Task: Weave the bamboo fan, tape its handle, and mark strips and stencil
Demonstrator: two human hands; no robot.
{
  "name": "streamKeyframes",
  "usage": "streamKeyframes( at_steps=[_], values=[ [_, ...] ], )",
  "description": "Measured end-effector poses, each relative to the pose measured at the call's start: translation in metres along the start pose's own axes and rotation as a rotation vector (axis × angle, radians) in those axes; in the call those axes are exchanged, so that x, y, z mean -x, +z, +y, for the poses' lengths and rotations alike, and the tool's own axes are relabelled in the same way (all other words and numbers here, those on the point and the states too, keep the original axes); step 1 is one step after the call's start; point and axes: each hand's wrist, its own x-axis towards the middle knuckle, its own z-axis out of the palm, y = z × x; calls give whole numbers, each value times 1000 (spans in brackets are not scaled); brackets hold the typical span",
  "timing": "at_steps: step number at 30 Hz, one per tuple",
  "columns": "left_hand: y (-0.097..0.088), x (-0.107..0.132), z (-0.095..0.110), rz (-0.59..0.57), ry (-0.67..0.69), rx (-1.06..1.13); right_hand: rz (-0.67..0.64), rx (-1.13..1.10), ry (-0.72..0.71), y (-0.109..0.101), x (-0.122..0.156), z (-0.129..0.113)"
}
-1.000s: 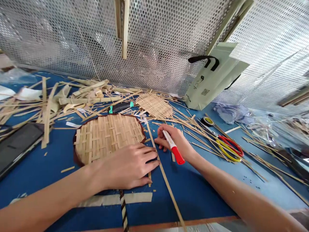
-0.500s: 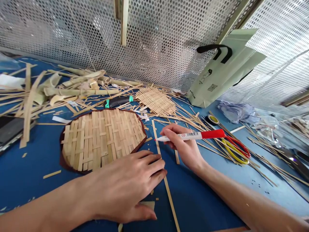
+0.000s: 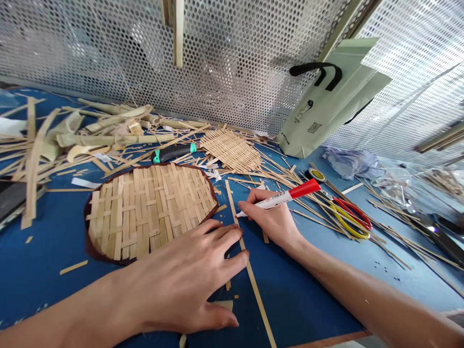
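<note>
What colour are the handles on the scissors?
The metal scissors have one red and one yellow handle; head view.

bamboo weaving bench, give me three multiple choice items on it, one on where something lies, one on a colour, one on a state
1. Where do the scissors lie relative to the right hand?
A. to its right, among strips
B. under its palm
C. inside the paper bag

2. What colours are the scissors' handles?
A. both black
B. one red, one yellow
C. both green

3. What state is the left hand in?
A. open, fingers spread, holding nothing
B. clenched in a fist
C. holding the scissors

1: A, they lie right of that hand among bamboo strips.
2: B, the two loops show red and yellow.
3: A, its fingers spread beside the woven bamboo panel, while the marker is in the right hand.
</note>
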Motion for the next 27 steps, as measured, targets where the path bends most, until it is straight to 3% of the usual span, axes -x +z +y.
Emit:
streamKeyframes(
  at_steps=[27],
  values=[
    [-1, -2, 0, -27, -14, 14, 32, 10, 29, -1, 1, 2]
  ],
)
